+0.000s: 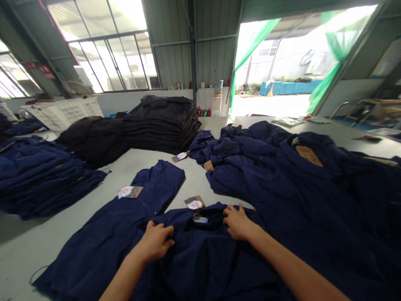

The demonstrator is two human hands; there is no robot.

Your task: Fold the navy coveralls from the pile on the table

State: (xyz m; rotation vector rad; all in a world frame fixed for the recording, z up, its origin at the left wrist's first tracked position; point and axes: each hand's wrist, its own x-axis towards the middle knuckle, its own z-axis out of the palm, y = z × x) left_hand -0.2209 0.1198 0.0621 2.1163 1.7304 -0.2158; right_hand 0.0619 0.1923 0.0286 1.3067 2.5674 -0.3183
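Observation:
A navy jacket (200,255) lies in front of me with its neck opening toward the far side of the table. A white label (200,219) shows inside the neck, and a printed hang tag (194,203) rests just beyond it. My left hand (156,240) grips the cloth left of the opening, fingers curled. On the right side of the neck edge, my right hand (238,221) holds the fabric between bent fingers and thumb. Another navy garment (103,234) with a paper tag (130,192) lies beside my left hand, partly overlapped by the jacket.
Several navy garments (266,167) are heaped to the right, one showing a brown tag (309,155). A tall stack of black garments (159,125) stands at the back. More folded navy garments (40,175) lie left on the pale table (28,251), near a white plastic basket (69,113).

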